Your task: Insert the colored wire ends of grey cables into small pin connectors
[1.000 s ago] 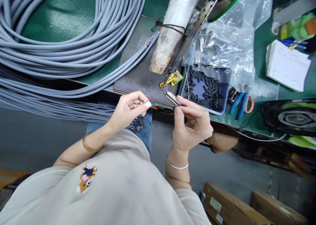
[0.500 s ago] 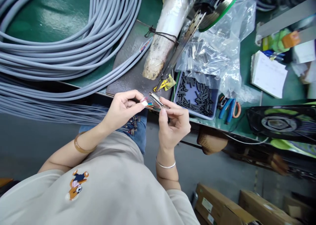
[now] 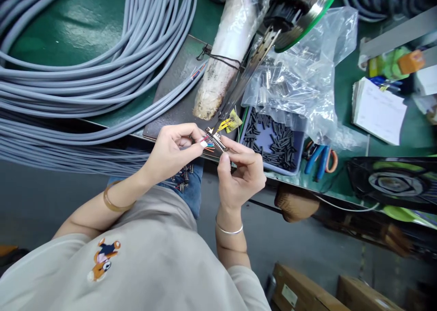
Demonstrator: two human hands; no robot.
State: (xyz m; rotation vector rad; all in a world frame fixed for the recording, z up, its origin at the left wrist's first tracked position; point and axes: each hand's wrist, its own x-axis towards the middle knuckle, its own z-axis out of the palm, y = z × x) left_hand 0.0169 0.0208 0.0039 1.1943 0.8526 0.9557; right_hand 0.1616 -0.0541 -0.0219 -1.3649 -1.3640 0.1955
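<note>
My left hand (image 3: 177,150) is closed, pinching thin coloured wires (image 3: 209,149) between thumb and fingertips. Between thumb and fingers, my right hand (image 3: 241,172) grips one end of a small metal multi-pin connector (image 3: 217,141). The wire ends lie right against the connector's row of pins; whether they are joined I cannot tell. Over the connector reaches the thin dark tip of a soldering iron (image 3: 235,92), slanting down from a perforated metal holder. A yellow clip-like piece (image 3: 224,124) sits around the iron near its tip.
Coils of grey cable (image 3: 112,69) cover the left bench. A thick plastic-wrapped roll (image 3: 213,81) and a solder spool (image 3: 290,15) stand behind the iron. Rightward are a tray (image 3: 261,135) of black sleeves, a plastic bag (image 3: 303,83), blue-handled pliers (image 3: 317,160), paper (image 3: 378,110) and a fan (image 3: 392,183).
The connector and the wires have come together beneath the iron's tip, which now overlaps the connector. Both hands keep their grip. The view has shifted slightly.
</note>
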